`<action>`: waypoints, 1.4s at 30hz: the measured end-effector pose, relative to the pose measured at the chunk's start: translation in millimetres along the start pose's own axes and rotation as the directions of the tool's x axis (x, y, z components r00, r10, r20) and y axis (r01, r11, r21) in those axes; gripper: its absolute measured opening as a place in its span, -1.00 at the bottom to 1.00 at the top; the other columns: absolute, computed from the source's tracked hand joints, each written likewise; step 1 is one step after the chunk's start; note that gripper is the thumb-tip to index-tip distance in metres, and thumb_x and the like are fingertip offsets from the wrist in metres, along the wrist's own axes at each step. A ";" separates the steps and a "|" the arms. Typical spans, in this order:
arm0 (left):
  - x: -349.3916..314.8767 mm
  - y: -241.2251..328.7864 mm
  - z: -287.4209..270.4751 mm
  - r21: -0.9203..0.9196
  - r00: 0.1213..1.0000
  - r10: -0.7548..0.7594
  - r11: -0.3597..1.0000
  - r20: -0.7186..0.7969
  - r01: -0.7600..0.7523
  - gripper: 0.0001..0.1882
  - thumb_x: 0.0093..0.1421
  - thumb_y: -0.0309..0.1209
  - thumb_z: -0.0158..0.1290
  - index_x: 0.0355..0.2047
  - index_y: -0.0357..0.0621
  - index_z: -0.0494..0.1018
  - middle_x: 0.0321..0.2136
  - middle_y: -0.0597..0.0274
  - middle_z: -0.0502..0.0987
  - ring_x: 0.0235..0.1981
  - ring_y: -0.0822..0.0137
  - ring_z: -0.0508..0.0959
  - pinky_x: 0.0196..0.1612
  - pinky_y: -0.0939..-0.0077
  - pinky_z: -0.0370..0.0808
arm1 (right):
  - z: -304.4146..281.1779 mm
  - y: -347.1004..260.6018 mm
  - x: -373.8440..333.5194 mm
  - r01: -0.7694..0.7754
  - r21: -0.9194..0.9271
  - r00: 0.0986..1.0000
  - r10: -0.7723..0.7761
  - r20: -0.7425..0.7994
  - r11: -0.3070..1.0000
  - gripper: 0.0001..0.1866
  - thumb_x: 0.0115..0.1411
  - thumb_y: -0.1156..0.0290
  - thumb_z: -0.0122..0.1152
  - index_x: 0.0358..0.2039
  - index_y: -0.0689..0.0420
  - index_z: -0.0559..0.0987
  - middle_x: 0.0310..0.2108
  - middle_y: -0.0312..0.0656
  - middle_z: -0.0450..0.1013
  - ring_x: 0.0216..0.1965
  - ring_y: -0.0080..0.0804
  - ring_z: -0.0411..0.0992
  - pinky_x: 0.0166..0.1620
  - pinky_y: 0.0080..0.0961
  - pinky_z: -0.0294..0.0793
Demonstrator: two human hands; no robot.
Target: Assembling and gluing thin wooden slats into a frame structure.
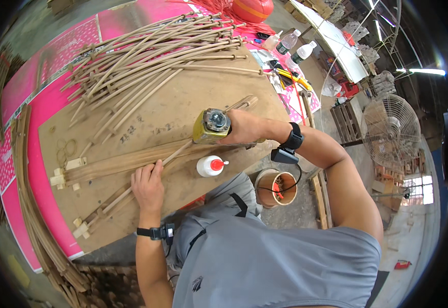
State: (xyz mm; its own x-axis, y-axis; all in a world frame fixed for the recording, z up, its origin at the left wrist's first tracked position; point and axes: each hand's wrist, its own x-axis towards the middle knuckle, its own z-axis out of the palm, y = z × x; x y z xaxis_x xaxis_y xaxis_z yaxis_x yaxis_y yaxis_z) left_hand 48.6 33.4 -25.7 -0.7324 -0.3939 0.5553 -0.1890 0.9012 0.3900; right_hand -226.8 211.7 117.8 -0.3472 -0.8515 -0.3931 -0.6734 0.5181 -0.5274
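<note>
My right hand (245,126) is closed round the handle of a yellow-green nail gun (201,129), held over the long wooden pieces on the brown board. A thin wooden rod (176,154) runs slantwise beneath the tool. Nearer to me, my left hand (148,187) holds this rod against the board, its fingers bent over it. Flat wooden strips (112,163) lie beside the rod, with their left ends at small pale wooden blocks (57,178). Close to the tool stands a white squeeze bottle (209,166) with a red cap. The gun's nose is hidden.
A pile of wooden rods with collars (147,56) covers the far side of the board (167,95). Bundled strips (29,190) lie at the left. Bottles (288,42) and yellow-handled tools (294,79) sit far right. A bucket (276,188) and a fan (391,128) stand beyond the table.
</note>
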 end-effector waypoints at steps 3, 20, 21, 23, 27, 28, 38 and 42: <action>0.2 -0.5 0.5 -0.005 1.000 0.010 1.000 -0.001 -0.010 -0.76 0.16 -0.44 0.25 -0.13 0.03 0.65 -0.33 0.33 0.54 -0.28 0.20 0.52 -0.24 0.23 0.40 | 5.8 6.7 1.9 0.024 0.005 0.999 -0.023 -0.033 1.000 -0.52 0.03 0.10 0.48 -0.25 0.31 0.68 -0.36 0.17 0.62 -0.30 0.06 0.62 -0.16 -0.19 0.62; -1.0 -1.1 1.5 -0.001 1.000 -0.005 1.000 -0.003 0.005 -0.76 0.14 -0.43 0.26 -0.15 0.00 0.66 -0.34 0.32 0.55 -0.27 0.21 0.52 -0.22 0.24 0.40 | 2.5 -24.5 9.4 -0.011 0.025 0.997 0.009 0.077 1.000 -0.55 0.05 0.14 0.47 -0.23 0.29 0.68 -0.37 0.14 0.62 -0.33 0.01 0.61 -0.17 -0.21 0.58; -0.9 -1.3 1.4 -0.003 1.000 -0.006 1.000 0.001 0.006 -0.77 0.14 -0.43 0.26 -0.16 0.00 0.66 -0.34 0.32 0.55 -0.26 0.21 0.52 -0.22 0.24 0.40 | 1.9 -23.0 10.4 0.011 0.043 0.998 -0.014 0.068 0.999 -0.55 0.05 0.13 0.47 -0.23 0.28 0.68 -0.38 0.14 0.62 -0.33 0.01 0.60 -0.17 -0.21 0.58; -0.2 -1.0 0.6 -0.004 1.000 -0.013 1.000 0.002 0.013 -0.77 0.14 -0.44 0.26 -0.16 -0.01 0.67 -0.34 0.32 0.55 -0.26 0.22 0.52 -0.22 0.25 0.40 | 0.4 -24.8 8.5 0.008 0.018 0.997 -0.009 0.074 1.000 -0.56 0.05 0.14 0.47 -0.23 0.28 0.68 -0.37 0.13 0.62 -0.33 0.01 0.60 -0.18 -0.21 0.58; 1.3 0.0 -0.2 -0.012 1.000 -0.006 1.000 -0.002 0.006 -0.77 0.15 -0.43 0.25 -0.16 -0.01 0.66 -0.35 0.33 0.54 -0.27 0.24 0.52 -0.22 0.27 0.40 | 2.7 -22.7 8.7 0.035 0.043 0.997 -0.037 0.065 0.998 -0.59 0.05 0.17 0.47 -0.23 0.26 0.68 -0.37 0.11 0.62 -0.33 -0.01 0.61 -0.18 -0.21 0.58; 1.1 0.0 -0.5 -0.012 1.000 -0.004 1.000 -0.005 0.004 -0.78 0.15 -0.43 0.25 -0.16 -0.01 0.66 -0.36 0.34 0.54 -0.26 0.25 0.52 -0.22 0.28 0.40 | 2.8 -21.5 8.9 0.036 0.041 0.997 -0.038 0.068 0.999 -0.59 0.05 0.17 0.47 -0.23 0.26 0.68 -0.37 0.11 0.62 -0.33 -0.01 0.61 -0.18 -0.21 0.58; -0.3 0.3 1.5 -0.036 1.000 -0.012 0.999 0.009 0.012 -0.77 0.15 -0.41 0.25 -0.15 -0.02 0.66 -0.35 0.32 0.54 -0.26 0.23 0.52 -0.22 0.26 0.39 | 5.3 -18.2 10.5 0.035 0.003 0.996 -0.035 0.082 0.999 -0.57 0.07 0.25 0.49 -0.15 0.28 0.64 -0.31 0.04 0.64 -0.34 -0.12 0.60 -0.19 -0.27 0.58; 0.3 -0.1 0.0 -0.029 1.000 -0.014 0.999 0.021 0.015 -0.76 0.14 -0.40 0.26 -0.15 -0.01 0.66 -0.35 0.32 0.54 -0.27 0.23 0.51 -0.22 0.26 0.40 | 5.4 -22.9 10.1 0.024 0.011 0.998 -0.025 0.060 1.000 -0.55 0.07 0.14 0.46 -0.18 0.26 0.67 -0.33 0.13 0.63 -0.27 0.02 0.62 -0.12 -0.21 0.59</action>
State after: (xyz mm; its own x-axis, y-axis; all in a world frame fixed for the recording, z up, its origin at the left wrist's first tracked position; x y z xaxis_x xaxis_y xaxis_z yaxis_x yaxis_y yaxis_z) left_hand 48.4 33.2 -25.6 -0.7431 -0.4027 0.5345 -0.1808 0.8898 0.4191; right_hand -211.3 191.7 121.9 -0.2906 -0.8577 -0.4242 -0.6745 0.4981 -0.5449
